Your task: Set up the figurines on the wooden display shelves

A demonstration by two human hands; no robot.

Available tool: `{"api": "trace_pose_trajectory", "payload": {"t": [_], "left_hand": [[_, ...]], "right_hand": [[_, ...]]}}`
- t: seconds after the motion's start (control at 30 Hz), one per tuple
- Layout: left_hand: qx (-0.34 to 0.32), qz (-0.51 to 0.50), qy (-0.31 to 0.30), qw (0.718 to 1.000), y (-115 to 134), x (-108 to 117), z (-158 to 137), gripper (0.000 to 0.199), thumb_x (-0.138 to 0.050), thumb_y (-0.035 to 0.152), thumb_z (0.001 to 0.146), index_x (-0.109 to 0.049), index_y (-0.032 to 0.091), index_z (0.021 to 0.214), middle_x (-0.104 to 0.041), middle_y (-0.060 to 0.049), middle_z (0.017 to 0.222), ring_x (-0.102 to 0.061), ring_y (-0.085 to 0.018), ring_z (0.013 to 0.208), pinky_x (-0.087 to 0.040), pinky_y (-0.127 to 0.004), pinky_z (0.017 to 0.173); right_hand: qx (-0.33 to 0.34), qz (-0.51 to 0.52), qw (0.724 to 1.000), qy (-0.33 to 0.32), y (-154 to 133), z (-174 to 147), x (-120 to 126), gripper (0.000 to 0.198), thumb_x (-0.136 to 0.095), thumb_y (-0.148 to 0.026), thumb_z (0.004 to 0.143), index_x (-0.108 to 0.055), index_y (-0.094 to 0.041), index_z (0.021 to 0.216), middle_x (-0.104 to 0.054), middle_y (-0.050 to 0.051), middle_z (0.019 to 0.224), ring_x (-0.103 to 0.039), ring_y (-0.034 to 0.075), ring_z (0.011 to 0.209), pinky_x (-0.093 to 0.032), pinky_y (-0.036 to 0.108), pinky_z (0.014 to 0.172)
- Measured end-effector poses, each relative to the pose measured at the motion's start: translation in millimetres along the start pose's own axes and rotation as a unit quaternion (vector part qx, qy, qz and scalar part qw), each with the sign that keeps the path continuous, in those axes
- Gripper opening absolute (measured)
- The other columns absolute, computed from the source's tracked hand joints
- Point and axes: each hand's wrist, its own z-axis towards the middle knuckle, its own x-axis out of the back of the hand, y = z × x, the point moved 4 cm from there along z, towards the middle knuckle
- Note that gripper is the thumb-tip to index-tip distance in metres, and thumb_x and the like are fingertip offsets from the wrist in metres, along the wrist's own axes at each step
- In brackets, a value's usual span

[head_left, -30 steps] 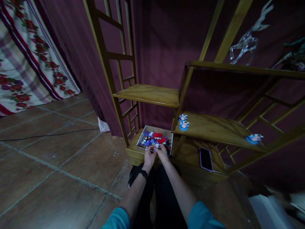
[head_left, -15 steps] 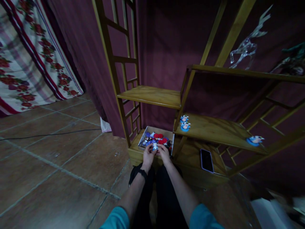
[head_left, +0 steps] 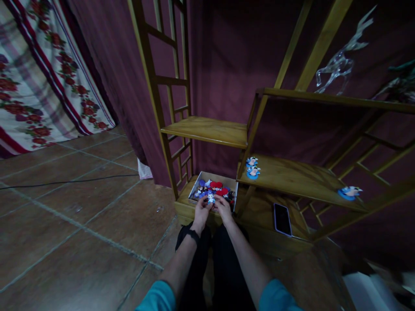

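Note:
Between my two hands is a small white and blue figurine (head_left: pixel 211 198), held upright at the front edge of an open box. My left hand (head_left: pixel 201 210) has its fingers closed on the figurine's left side, and a dark band circles that wrist. From the right, my right hand (head_left: pixel 223 208) grips the same figurine with its fingertips. Behind it the shallow box (head_left: pixel 232 183) holds several small figurines in red, purple, white and black. My hands cover part of the box's near side.
Two blue-based figurines (head_left: pixel 253 172) stand at the left end of the right-hand shelf (head_left: pixel 292 177), and another figurine (head_left: pixel 349 192) at its right end. A phone (head_left: pixel 282 219) lies on the lower board. Above stands a clear deer statuette (head_left: pixel 340 65). A black cable (head_left: pixel 74 181) crosses the tiled floor.
The view has shifted very slightly. Both hands keep hold of the figurine in nearly the same place before the box.

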Motion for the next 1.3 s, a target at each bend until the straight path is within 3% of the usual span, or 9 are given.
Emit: {"api": "trace_pose_trajectory", "payload": {"t": [0.33, 0.7, 1.3], "left_hand": [[0.003, -0.019, -0.024, 1.0, 5.1, -7.5, -2.1, 0.058, -0.076, 0.031, 0.053, -0.055, 0.019, 0.106, -0.064, -0.002, 0.078, -0.061, -0.014, 0.065, -0.048, -0.028, 0.063], [0.016, -0.017, 0.0, 1.0, -1.2, -6.1, -0.2, 0.053, -0.072, 0.022, 0.06, -0.058, 0.018, 0.11, -0.064, -0.002, 0.077, -0.06, -0.013, 0.065, -0.048, -0.028, 0.068], [0.004, -0.016, 0.0, 1.0, -1.5, -4.4, 0.8, 0.057, -0.075, 0.025, 0.056, -0.058, 0.017, 0.11, -0.063, -0.001, 0.076, -0.06, -0.013, 0.066, -0.048, -0.028, 0.069]], "right_hand": [[0.005, 0.012, 1.0, -0.015, -5.6, -3.1, 1.3, 0.039, -0.066, -0.036, 0.061, -0.066, -0.022, 0.097, -0.067, 0.003, 0.098, -0.065, 0.022, 0.084, -0.055, 0.033, 0.07], [0.0, 0.009, 1.0, -0.024, -5.6, -1.8, 3.3, 0.038, -0.064, -0.033, 0.062, -0.066, -0.022, 0.098, -0.067, 0.003, 0.097, -0.065, 0.022, 0.082, -0.054, 0.033, 0.071], [-0.005, -0.007, 1.0, -0.026, -6.1, -1.4, 2.5, 0.038, -0.061, -0.032, 0.061, -0.066, -0.023, 0.099, -0.067, 0.001, 0.098, -0.064, 0.018, 0.077, -0.054, 0.029, 0.066]]}}
